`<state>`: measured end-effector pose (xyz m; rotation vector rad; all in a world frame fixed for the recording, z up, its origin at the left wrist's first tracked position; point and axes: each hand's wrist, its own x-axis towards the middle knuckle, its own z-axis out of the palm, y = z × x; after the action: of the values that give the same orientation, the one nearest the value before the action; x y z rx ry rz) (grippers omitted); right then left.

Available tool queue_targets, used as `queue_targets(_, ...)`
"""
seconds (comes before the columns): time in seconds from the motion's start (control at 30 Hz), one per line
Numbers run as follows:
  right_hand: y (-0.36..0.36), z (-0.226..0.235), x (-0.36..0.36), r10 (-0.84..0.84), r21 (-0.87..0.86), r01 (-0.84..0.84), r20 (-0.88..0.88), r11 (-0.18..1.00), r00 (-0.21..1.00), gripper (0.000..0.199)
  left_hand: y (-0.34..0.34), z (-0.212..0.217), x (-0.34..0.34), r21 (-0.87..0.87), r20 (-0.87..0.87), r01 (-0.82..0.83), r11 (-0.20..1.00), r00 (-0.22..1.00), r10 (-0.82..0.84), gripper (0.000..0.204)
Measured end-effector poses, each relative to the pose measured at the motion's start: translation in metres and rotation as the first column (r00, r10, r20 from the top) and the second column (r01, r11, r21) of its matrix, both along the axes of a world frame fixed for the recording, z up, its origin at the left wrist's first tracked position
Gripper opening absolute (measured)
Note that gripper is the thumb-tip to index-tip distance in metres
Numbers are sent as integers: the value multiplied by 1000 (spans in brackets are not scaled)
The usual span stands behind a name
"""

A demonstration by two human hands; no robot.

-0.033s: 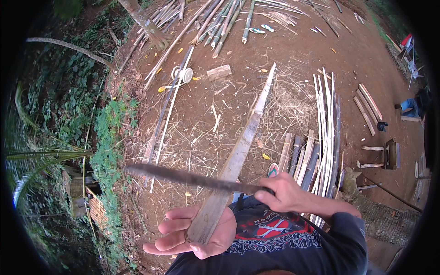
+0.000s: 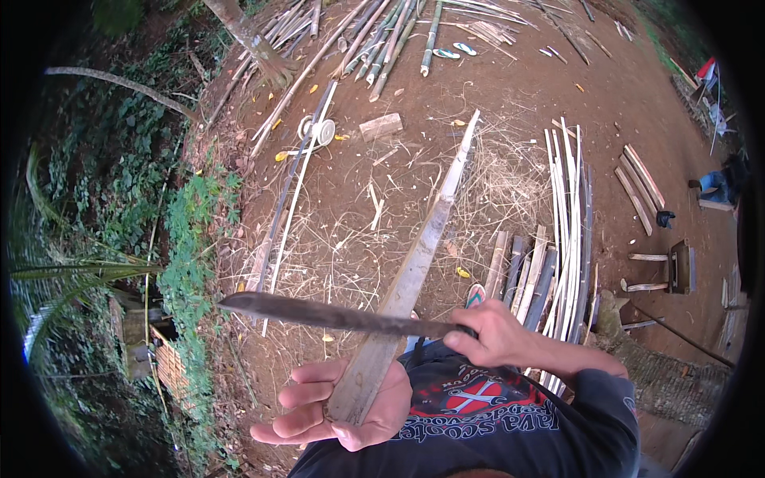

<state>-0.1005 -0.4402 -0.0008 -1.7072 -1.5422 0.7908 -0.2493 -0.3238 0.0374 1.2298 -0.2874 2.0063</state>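
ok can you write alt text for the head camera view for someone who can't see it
Seen from above, a person's left hand cradles the near end of a long bamboo slat, while the right hand holds a long knife laid across it. Around them is bare dirt strewn with shavings, with bamboo strips stacked to the right.

An outdoor bamboo-working yard: bare dirt (image 2: 510,88), stacked bamboo poles (image 2: 398,32), split slats (image 2: 567,215).

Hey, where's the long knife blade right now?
In the head view, the long knife blade lies across the bamboo slat, low in the picture. The right hand grips its handle, and its tip points to the person's left, above the left hand.
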Motion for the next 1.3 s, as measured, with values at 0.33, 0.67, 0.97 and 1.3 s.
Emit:
queue_targets(0.33,1,-44,28,-171,-105,160,-108,982,979,66,7,3,1,20,18,17,1000,1000,-17,75)
queue_targets(0.67,6,-87,64,-373,-355,350,3,867,928,58,15,11,3,-133,43,-148,980,987,155,71)
queue_targets(0.97,17,-162,113,-498,-278,493,58,825,865,68,8,10,7,-49,-80,-33,998,996,29,67)
queue_targets(1.3,35,-154,86,-588,-268,555,-57,788,807,75,40,31,1,-200,-14,350,915,933,-359,46)
